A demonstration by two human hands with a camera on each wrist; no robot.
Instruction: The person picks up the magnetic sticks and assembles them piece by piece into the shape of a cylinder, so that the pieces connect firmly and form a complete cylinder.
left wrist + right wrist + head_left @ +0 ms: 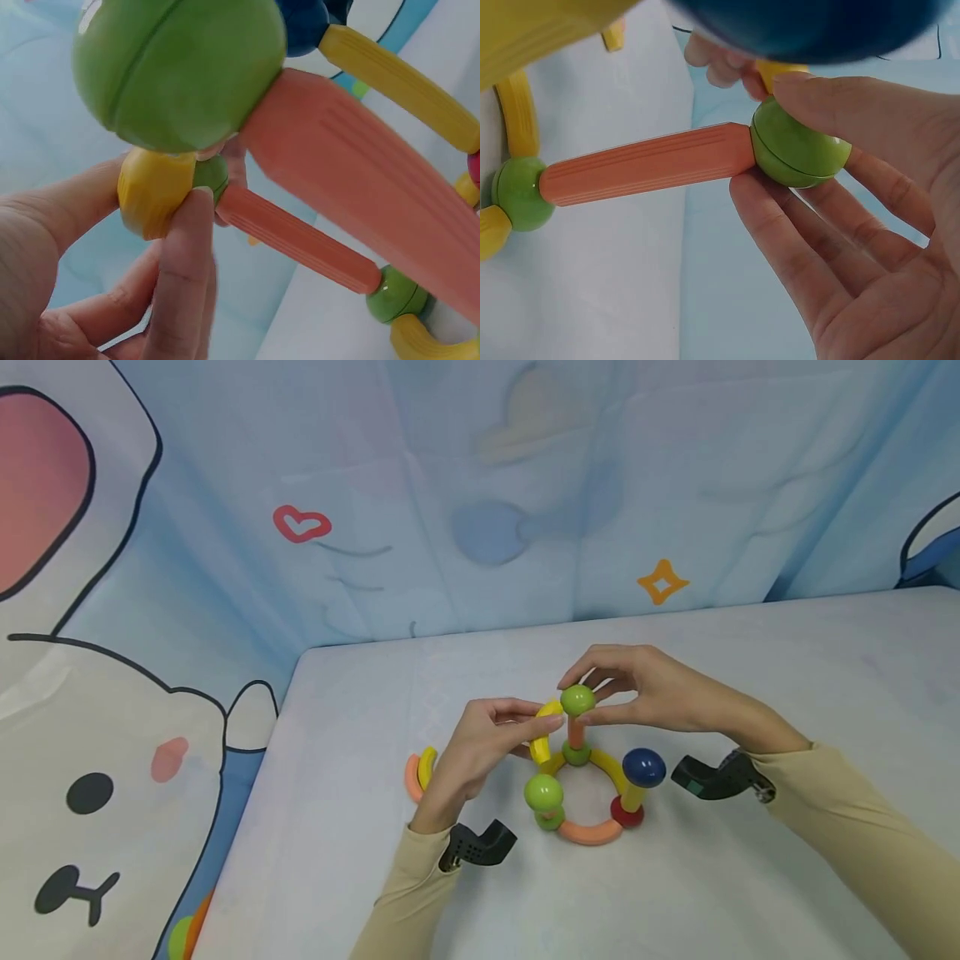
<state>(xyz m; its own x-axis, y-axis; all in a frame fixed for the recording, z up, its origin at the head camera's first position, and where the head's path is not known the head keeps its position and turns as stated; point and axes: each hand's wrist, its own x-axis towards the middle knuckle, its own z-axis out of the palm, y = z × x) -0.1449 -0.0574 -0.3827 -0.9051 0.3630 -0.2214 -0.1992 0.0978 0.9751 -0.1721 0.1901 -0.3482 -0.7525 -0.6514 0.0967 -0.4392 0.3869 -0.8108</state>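
Note:
A toy frame of balls and rods stands on the table, its base a ring with a curved orange piece [591,833] in front and curved yellow pieces [609,766] behind. My right hand [645,685] holds the green ball [577,700] atop the rear orange rod [649,165] between thumb and fingers. Between thumb and fingers, my left hand [480,743] pinches a curved yellow piece [156,193], its upper end right by that ball; whether they join I cannot tell. Another green ball [543,794] tops the front-left post. A blue ball [644,767] caps the yellow rod [633,797] at right, above a red ball [627,812].
Left of the frame, beside my left forearm, a loose curved orange piece [413,778] and a curved yellow piece [427,767] lie together on the white table [300,860]. A patterned blue curtain [450,460] hangs behind the table's far edge.

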